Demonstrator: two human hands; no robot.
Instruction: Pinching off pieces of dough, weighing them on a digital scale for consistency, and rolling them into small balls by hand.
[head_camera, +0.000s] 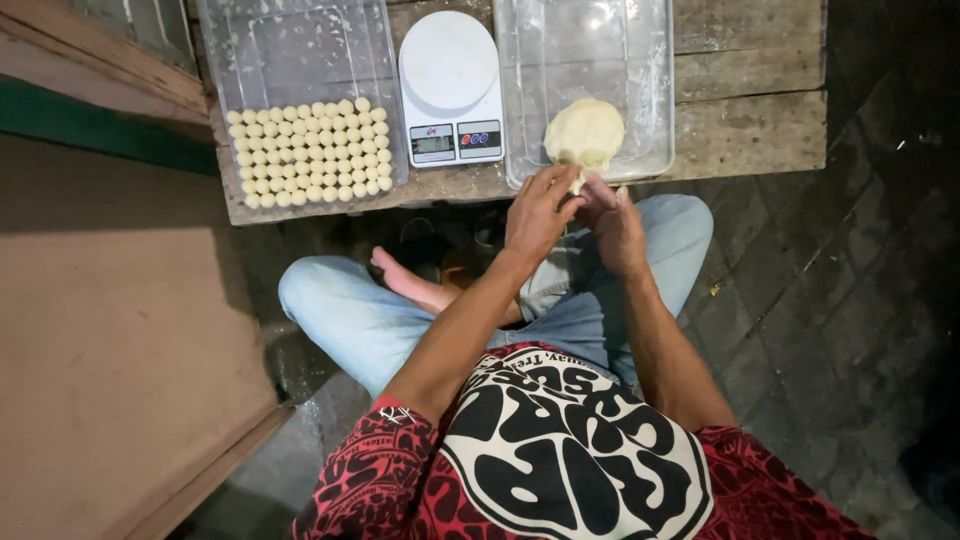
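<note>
My left hand (538, 213) and my right hand (618, 224) meet just in front of the low wooden table (745, 125), pinching a small piece of pale dough (577, 183) between their fingers. Right above them a large lump of dough (585, 132) lies in a clear plastic tray (650, 90). A second clear tray (300, 40) at the left holds several rows of small dough balls (310, 152). A white digital kitchen scale (450, 88) stands between the two trays.
I sit cross-legged on a dark paved floor (840, 300) in light blue jeans, a bare foot (400, 275) showing under the table edge. A brown panel (110, 330) and a green strip (90, 130) lie at the left.
</note>
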